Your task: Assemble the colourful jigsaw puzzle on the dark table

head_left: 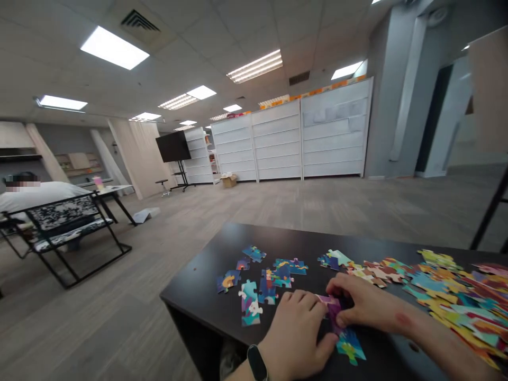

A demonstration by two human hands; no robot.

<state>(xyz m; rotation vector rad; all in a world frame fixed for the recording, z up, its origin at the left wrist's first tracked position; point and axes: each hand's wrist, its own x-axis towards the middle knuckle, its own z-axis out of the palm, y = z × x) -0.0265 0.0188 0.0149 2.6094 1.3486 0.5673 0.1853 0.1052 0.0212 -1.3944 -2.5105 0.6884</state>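
My right hand (359, 302) pinches a purple jigsaw puzzle piece (333, 309) between thumb and fingers, low over the black table. Beside it my left hand (297, 330) lies palm down, thumb apart, its fingertips at the edge of the purple and pink pieces. What is under its fingers is hidden. A blue piece with a green-yellow figure (350, 345) lies just below the purple one. Left of my hands are a joined blue cluster (281, 274), a teal and white piece (250, 304) and an orange and blue piece (229, 281).
A large heap of colourful pieces (456, 296) covers the right side of the black table (206, 275). More loose pieces (335, 258) lie near the far edge. Across the room a person in a white top (51, 193) sits in a black metal chair (65, 217).
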